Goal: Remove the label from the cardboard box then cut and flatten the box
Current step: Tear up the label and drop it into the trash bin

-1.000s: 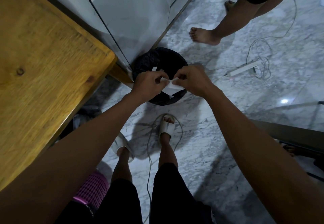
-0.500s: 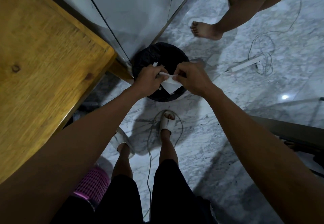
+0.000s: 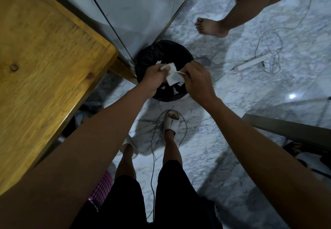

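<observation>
I stand over a round bin lined with a black bag (image 3: pixel 152 55) on the marble floor. Both hands are held above its opening. My left hand (image 3: pixel 154 78) pinches one end of a crumpled white label (image 3: pixel 172 75). My right hand (image 3: pixel 196 81) pinches the other end, where the label stretches into a thin strip. White scraps lie inside the bin. A cardboard box (image 3: pixel 290 130) shows as a grey-brown edge at the right.
A wooden table (image 3: pixel 44 67) fills the left. A pale cabinet (image 3: pixel 136 10) stands behind the bin. Another person's bare feet (image 3: pixel 211 27) are at the upper right, near a power strip (image 3: pixel 252 64) with tangled cables. A cable loops around my sandalled feet (image 3: pixel 172 123).
The label has been turned and pulled further apart between my hands, with a thin strip now stretched to my right hand. My hands stay over the bin.
</observation>
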